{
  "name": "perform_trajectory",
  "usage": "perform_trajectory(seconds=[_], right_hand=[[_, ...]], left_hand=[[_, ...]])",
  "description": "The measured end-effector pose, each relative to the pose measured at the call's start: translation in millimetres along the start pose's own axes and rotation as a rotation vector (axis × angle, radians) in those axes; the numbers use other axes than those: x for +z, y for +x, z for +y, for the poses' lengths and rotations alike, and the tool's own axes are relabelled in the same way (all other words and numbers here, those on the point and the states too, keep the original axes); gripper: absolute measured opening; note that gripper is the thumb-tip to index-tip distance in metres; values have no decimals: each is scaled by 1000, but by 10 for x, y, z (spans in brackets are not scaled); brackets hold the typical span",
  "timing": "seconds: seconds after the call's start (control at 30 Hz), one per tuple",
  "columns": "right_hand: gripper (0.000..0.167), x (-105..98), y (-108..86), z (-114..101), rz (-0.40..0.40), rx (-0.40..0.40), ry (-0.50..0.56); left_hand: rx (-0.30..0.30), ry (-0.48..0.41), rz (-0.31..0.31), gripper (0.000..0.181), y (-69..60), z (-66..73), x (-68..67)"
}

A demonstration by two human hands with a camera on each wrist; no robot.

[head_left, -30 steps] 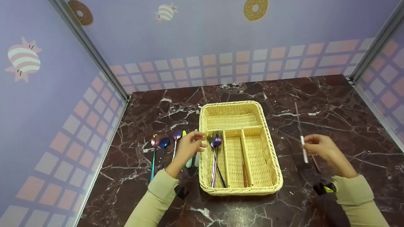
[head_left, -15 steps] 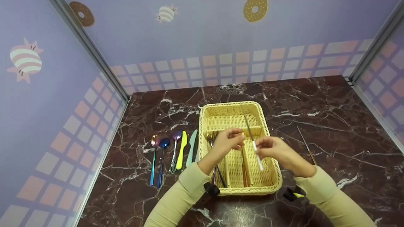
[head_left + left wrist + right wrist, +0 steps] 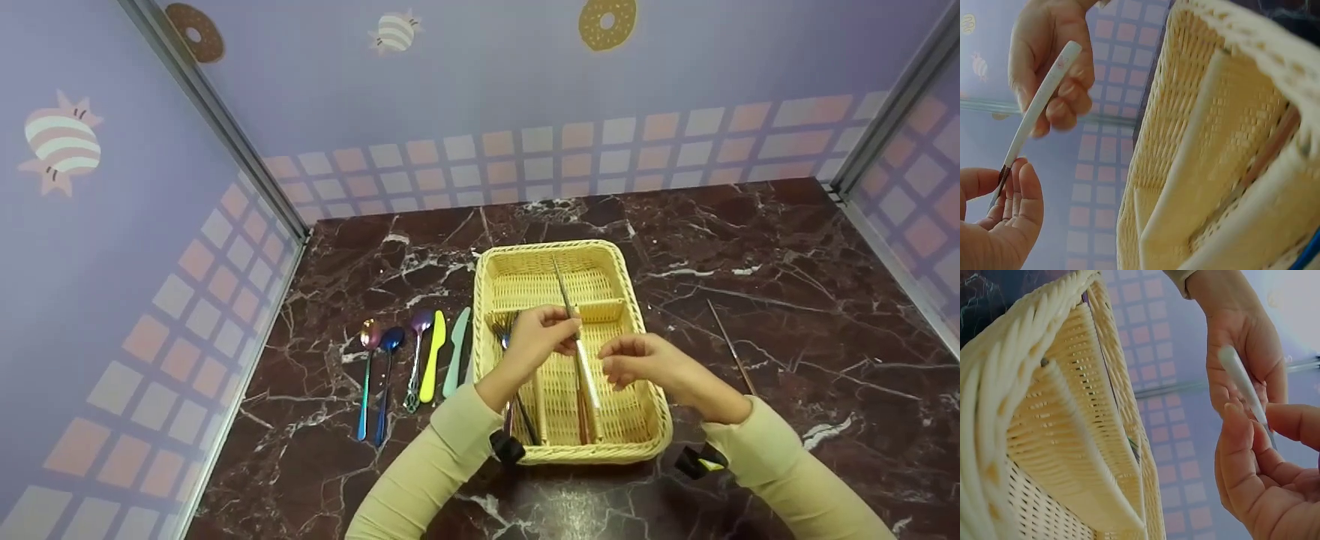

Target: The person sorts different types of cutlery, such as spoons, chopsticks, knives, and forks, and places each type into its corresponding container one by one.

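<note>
Table (image 3: 375, 262): dark veined marble.
Basket (image 3: 585, 454): cream weave, divided, on the table; forks (image 3: 504, 337) in its left compartment.
Left hand (image 3: 529, 343): over the basket, thumb and fingers pinching the white-handled utensil (image 3: 588, 375).
Right hand (image 3: 651, 367): just right of it, fingers loosely bent, grip released.
White-handled utensil: above the basket, handle near, thin tip far.
Left of basket: three spoons, yellow knife (image 3: 433, 358), green knife (image 3: 457, 352).
Far right: thin brown stick (image 3: 730, 346).

my left hand (image 3: 534, 339) pinches a slim, white-handled utensil (image 3: 588, 375). it slants over the basket (image 3: 615, 454), thin grey end pointing away.
</note>
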State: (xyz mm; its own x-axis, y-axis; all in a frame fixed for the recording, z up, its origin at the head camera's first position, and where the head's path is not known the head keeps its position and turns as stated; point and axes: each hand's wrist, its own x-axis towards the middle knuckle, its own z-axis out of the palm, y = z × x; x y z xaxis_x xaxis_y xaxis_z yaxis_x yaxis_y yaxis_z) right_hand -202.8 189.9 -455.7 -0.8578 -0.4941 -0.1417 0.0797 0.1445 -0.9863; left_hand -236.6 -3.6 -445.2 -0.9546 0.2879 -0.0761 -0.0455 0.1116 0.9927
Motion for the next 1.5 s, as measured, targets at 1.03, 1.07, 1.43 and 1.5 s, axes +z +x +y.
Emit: perform_trajectory(seconds=[1.03,1.07,1.43,1.5], right_hand=[[14,-275,-129,136,43,-1,-4],[15,-282,-129,142,47,-1,-8],[20,-305,-113,162,51,-10,-18],[20,-306,-118,165,52,-11,-15]], left_hand=[[-354,970,-153,15,351,-504,376],[-349,976,-163,14,358,-516,380],[-299,1058,-208,60,919,-1571,421],[-254,1076,-189,58,953,-1664,425]])
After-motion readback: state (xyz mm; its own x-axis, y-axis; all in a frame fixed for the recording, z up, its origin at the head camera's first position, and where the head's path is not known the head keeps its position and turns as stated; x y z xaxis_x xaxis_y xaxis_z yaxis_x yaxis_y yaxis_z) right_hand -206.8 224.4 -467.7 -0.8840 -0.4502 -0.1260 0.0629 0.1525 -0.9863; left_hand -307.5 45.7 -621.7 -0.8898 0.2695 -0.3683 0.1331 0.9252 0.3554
